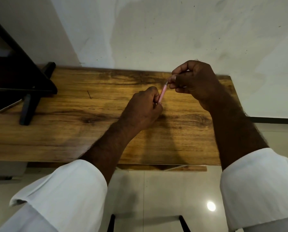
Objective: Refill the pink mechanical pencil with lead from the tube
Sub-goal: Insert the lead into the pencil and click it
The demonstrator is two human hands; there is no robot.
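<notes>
Pink plastic mechanical pencil (163,92) slants toward one o'clock above the brown wooden table (73,131): your left hand (145,104) grips its barrel, right hand (190,81) pinches its top. Steady the barrel; feed straight.

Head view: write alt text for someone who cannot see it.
Two hands hold a pink mechanical pencil slanted over a wooden table: the left hand grips its lower end, the right hand pinches its upper end. A thin dark stick, perhaps a lead, lies on the table to the left, near a black stand.
</notes>
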